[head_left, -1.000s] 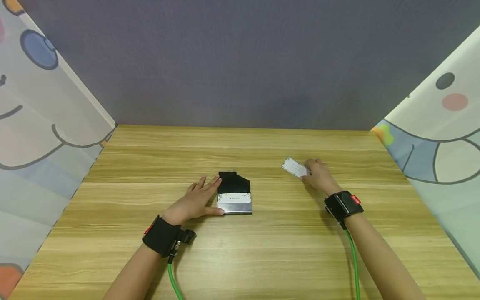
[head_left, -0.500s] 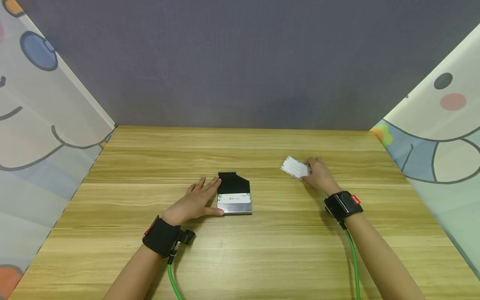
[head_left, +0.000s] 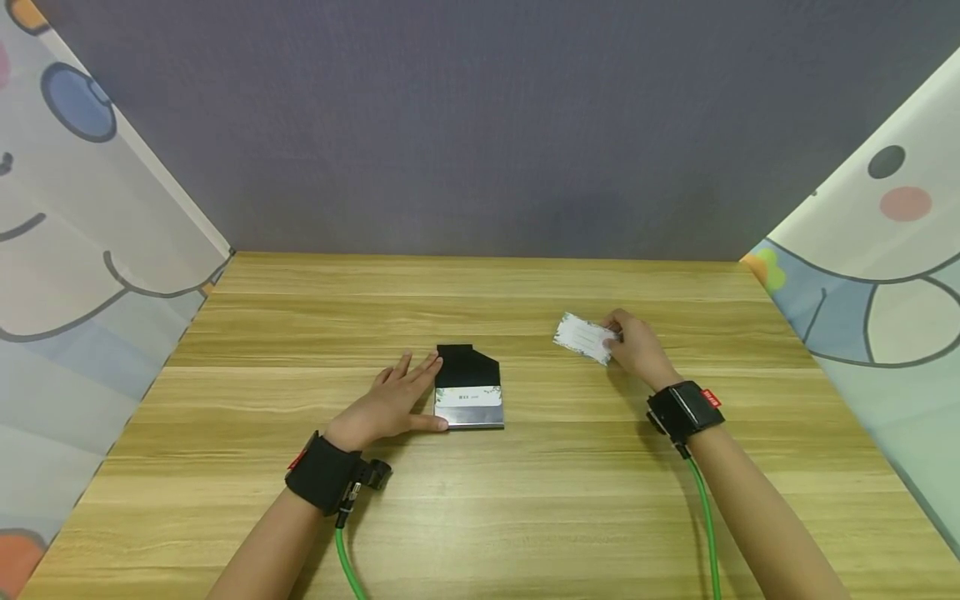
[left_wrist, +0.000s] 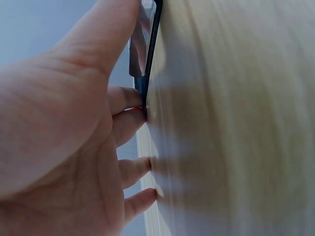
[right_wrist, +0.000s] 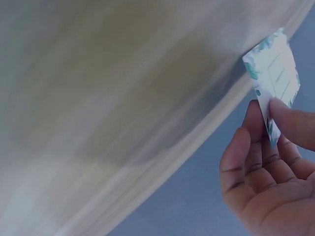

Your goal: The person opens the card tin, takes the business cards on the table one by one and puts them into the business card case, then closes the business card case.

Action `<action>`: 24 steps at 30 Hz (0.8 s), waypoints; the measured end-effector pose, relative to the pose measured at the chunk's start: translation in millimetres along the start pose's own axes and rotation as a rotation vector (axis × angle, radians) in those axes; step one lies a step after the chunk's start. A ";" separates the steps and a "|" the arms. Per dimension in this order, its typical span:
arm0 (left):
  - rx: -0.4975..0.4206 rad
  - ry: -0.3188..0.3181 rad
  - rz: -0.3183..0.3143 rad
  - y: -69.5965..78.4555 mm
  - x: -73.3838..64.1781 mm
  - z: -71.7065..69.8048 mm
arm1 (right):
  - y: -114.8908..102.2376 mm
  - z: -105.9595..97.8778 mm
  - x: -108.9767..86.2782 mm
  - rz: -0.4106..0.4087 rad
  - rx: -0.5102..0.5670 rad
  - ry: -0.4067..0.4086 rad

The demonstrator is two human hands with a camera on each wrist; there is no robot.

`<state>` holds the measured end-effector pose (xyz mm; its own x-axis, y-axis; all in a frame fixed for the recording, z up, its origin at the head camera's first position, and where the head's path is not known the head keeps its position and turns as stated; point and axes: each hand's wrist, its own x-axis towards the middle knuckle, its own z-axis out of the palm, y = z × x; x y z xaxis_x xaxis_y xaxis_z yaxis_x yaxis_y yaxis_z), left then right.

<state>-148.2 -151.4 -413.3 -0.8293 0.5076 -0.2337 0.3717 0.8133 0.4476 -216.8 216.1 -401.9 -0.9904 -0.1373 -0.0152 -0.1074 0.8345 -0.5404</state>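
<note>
An opened card case (head_left: 469, 417), silver at the front with a black flap (head_left: 467, 367) folded back, lies on the table. A white card with leaf decoration (head_left: 468, 396) shows in its pocket. My left hand (head_left: 386, 407) rests at the case's left side, fingers spread, thumb on the lower left corner and fingertips by the flap. Off to the right, my right hand (head_left: 637, 350) pinches a white card (head_left: 582, 335) with a green leafy border. In the right wrist view the thumb presses the face of that card (right_wrist: 275, 73), with fingers behind it.
The wood-grain table (head_left: 525, 517) runs back to a grey-purple partition (head_left: 480, 125). Cartoon-printed panels (head_left: 892, 308) flank both sides. Each wrist wears a black strap with a green cable (head_left: 709, 517) trailing towards the front.
The card in the right hand has shifted slightly left and turned, and more of its face shows; the thumb now lies on it. Left hand and card case have stayed put.
</note>
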 end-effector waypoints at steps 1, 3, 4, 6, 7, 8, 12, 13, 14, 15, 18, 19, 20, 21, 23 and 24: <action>0.003 0.000 0.000 0.1 0.0 0.1 | -2.1 -0.1 -0.1 -0.002 -0.001 0.003; 0.008 -0.001 0.002 -0.1 0.1 0.4 | -7.1 0.1 -0.4 -0.004 -0.001 -0.001; 0.011 -0.001 0.002 -0.3 0.3 0.5 | -10.0 0.3 -0.7 -0.009 0.001 -0.004; 0.007 -0.001 0.001 -0.2 0.4 0.3 | -16.1 1.3 -1.3 -0.026 0.007 -0.009; 0.006 -0.001 0.002 0.2 0.4 0.0 | -19.1 2.2 -1.3 -0.034 0.016 -0.015; 0.005 -0.001 0.002 0.2 0.5 -0.2 | -22.1 3.4 -1.2 -0.045 0.023 -0.021; 0.002 -0.002 0.000 1.2 0.5 -0.9 | -35.0 10.2 -1.2 -0.089 0.055 -0.044; 0.004 -0.002 -0.001 1.0 0.8 -0.8 | -38.6 12.2 -1.2 -0.100 0.065 -0.050; 0.005 -0.002 -0.002 0.8 0.8 -0.5 | -42.7 14.3 -1.6 -0.113 0.073 -0.056; 0.005 -0.003 -0.002 0.7 0.9 -0.4 | -47.0 16.2 -2.2 -0.125 0.083 -0.062; 0.006 -0.006 -0.006 0.2 1.1 -0.3 | -60.3 22.9 -3.5 -0.165 0.104 -0.071; 0.005 -0.006 -0.007 -0.1 1.0 -0.3 | -64.9 25.1 -4.0 -0.175 0.108 -0.075; 0.004 -0.007 -0.007 -0.4 1.0 -0.3 | -69.3 27.4 -4.4 -0.185 0.108 -0.076; 0.004 -0.005 -0.005 -0.7 1.2 -0.3 | -74.0 29.6 -4.8 -0.196 0.107 -0.074; 0.005 -0.006 -0.006 -1.2 1.1 -0.2 | -82.3 34.5 -5.2 -0.217 0.101 -0.073; 0.008 -0.006 -0.007 -1.3 1.1 -0.1 | -86.5 36.8 -5.5 -0.230 0.101 -0.075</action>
<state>-149.7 -151.9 -414.1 -0.8292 0.5039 -0.2417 0.3695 0.8188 0.4394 -198.9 125.1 -386.0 -0.9314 -0.3593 0.0577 -0.3159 0.7196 -0.6183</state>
